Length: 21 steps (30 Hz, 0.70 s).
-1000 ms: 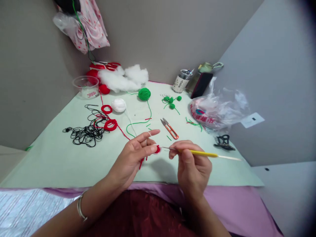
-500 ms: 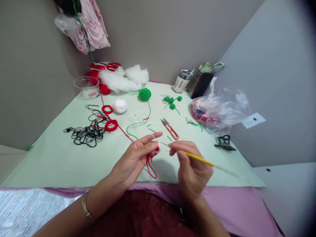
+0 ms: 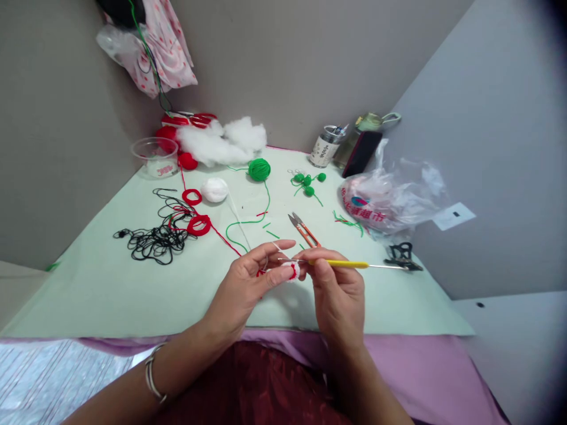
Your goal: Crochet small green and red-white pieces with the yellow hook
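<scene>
My left hand (image 3: pixel 254 283) pinches a small red and white crochet piece (image 3: pixel 291 271) between thumb and fingers. White yarn (image 3: pixel 239 218) runs from a white ball (image 3: pixel 215 190) up to this hand, over the raised index finger. In my right hand (image 3: pixel 339 289) is a crochet hook (image 3: pixel 345 264) with a yellow handle, held level. Its metal tip lies at the top edge of the piece, close to the left fingertips. Whether the tip is inside a stitch I cannot tell. Most of the red yarn tail is hidden behind my left hand.
Orange thread snips (image 3: pixel 305 230) lie just beyond my hands. Farther back are a green yarn ball (image 3: pixel 259 170), small green balls (image 3: pixel 307 180) and white stuffing (image 3: pixel 225 141). Tangled black cord (image 3: pixel 155 236) lies left; a plastic bag (image 3: pixel 385 195) and black clip (image 3: pixel 403 257) sit right.
My right hand has brought the hook from a slant to nearly level, and its fingers now meet the piece. The left hand has turned, showing more of the piece; the dangling red loop is hidden.
</scene>
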Tool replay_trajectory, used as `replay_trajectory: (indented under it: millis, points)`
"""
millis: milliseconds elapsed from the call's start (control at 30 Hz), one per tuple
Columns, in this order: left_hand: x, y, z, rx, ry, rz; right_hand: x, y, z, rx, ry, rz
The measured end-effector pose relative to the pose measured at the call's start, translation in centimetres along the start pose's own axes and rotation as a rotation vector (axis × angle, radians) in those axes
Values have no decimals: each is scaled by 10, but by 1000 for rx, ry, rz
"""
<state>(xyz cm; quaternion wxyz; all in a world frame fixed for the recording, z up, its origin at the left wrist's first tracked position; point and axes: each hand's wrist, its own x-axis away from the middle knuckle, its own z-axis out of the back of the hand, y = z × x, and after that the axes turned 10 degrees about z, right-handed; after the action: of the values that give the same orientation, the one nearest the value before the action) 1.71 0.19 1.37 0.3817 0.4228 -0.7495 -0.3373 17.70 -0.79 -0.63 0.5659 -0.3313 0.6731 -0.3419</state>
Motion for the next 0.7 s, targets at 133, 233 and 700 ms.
replay_trajectory:
  millis: [133, 233, 700]
  points:
    - [-2, -2, -1, -5, 48, -36, 1, -6, -8, 190, -42, 153]
    - [-3, -3, -2, 66, 52, -17, 3, -10, -12, 279, -84, 279]
    - [8, 47, 41, -64, 24, -49, -19, -20, 25, -600, -55, -188]
